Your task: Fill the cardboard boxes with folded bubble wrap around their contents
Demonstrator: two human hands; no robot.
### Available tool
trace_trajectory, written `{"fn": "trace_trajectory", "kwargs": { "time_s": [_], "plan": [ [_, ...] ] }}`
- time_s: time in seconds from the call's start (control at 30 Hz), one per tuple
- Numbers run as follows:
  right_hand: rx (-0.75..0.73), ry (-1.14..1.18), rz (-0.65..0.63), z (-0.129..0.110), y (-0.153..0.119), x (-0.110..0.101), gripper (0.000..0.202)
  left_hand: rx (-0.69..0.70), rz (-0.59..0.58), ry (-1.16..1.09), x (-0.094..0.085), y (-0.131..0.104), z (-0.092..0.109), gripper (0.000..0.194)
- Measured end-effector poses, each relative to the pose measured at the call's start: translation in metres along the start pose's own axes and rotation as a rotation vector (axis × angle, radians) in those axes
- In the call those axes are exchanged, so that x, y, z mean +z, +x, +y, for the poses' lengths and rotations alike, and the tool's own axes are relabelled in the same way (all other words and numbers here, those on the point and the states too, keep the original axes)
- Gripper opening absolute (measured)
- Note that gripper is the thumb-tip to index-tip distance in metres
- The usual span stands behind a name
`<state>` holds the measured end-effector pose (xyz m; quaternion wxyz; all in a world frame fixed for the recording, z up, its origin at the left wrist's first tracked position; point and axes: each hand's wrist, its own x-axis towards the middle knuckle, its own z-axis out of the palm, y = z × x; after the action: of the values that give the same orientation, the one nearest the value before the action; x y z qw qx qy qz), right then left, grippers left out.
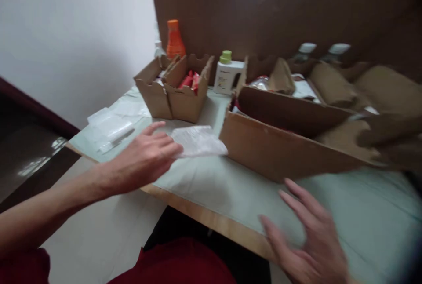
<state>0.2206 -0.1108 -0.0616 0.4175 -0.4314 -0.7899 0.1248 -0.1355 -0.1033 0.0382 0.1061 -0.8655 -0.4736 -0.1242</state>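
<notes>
Pinched in my left hand [151, 152] is a white translucent plastic bag [199, 141], flat and slightly blurred, held over the table just left of a long cardboard box [283, 147]. The fingers close on its left edge, and the index finger sticks out. My right hand [306, 235] hovers at the table's front edge with the fingers spread and nothing in them. More clear plastic bags [114, 121] lie in a loose pile on the left end of the table, beyond my left forearm.
Two small cardboard boxes [184, 103] hold red packets. Behind stand an orange bottle [175, 40] and a white jug with a green cap [226, 75]. More open cardboard boxes fill the right side, with two white-capped bottles [306, 49] behind. A brown board [263, 7] backs the table [211, 183].
</notes>
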Motion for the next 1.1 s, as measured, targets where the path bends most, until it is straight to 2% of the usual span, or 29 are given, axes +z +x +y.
{"fn": "trace_trajectory", "kwargs": {
  "time_s": [0.07,0.1,0.13,0.2,0.27,0.37,0.43,0.5,0.57,0.6,0.67,0.77,0.83,0.97,1.03,1.1],
  "plan": [
    [-0.224,-0.156,-0.024,-0.023,0.011,0.005,0.067,0.176,-0.048,-0.024,0.021,0.018,0.035,0.029],
    [-0.298,-0.215,-0.061,-0.029,0.018,0.007,0.059,0.243,-0.065,-0.040,0.031,0.024,0.048,0.030],
    [-0.339,-0.250,-0.090,-0.031,0.023,0.007,0.047,0.287,-0.078,-0.062,0.041,0.028,0.057,0.031],
    [-0.350,-0.288,-0.102,-0.024,0.029,0.005,0.028,0.290,-0.082,-0.099,0.058,0.031,0.065,0.030],
    [-0.311,-0.310,-0.029,-0.011,0.024,-0.002,0.025,0.207,-0.041,-0.103,0.071,0.028,0.061,0.030],
    [-0.248,-0.373,0.095,0.010,0.003,-0.015,0.035,0.063,0.147,-0.073,0.085,0.017,0.050,0.027],
    [-0.213,-0.417,0.065,0.018,-0.018,-0.022,0.043,0.022,0.218,-0.072,0.094,0.004,0.048,0.033],
    [-0.162,-0.425,-0.102,0.024,-0.040,-0.027,0.041,0.052,0.133,-0.120,0.105,-0.013,0.050,0.048],
    [-0.105,-0.375,-0.284,0.028,-0.062,-0.033,0.039,0.085,-0.033,-0.225,0.112,-0.032,0.051,0.061],
    [-0.073,-0.342,-0.336,0.031,-0.070,-0.037,0.045,0.075,-0.087,-0.291,0.114,-0.039,0.050,0.064],
    [0.014,-0.298,-0.331,0.037,-0.081,-0.044,0.051,-0.015,-0.085,-0.401,0.114,-0.047,0.045,0.064],
    [0.174,-0.312,-0.216,0.052,-0.076,-0.043,0.042,-0.206,-0.024,-0.445,0.113,-0.035,0.037,0.047],
    [0.237,-0.338,-0.170,0.062,-0.063,-0.033,0.042,-0.254,-0.042,-0.419,0.119,-0.018,0.037,0.035],
    [0.308,-0.412,-0.169,0.077,-0.035,-0.006,0.048,-0.090,-0.069,-0.369,0.146,0.003,0.046,0.030],
    [0.339,-0.400,-0.190,0.081,-0.029,0.000,0.039,-0.030,-0.090,-0.368,0.157,0.002,0.048,0.030],
    [0.335,-0.329,-0.201,0.081,-0.026,0.001,0.025,-0.029,-0.095,-0.366,0.161,-0.001,0.047,0.034]
  ]
}}
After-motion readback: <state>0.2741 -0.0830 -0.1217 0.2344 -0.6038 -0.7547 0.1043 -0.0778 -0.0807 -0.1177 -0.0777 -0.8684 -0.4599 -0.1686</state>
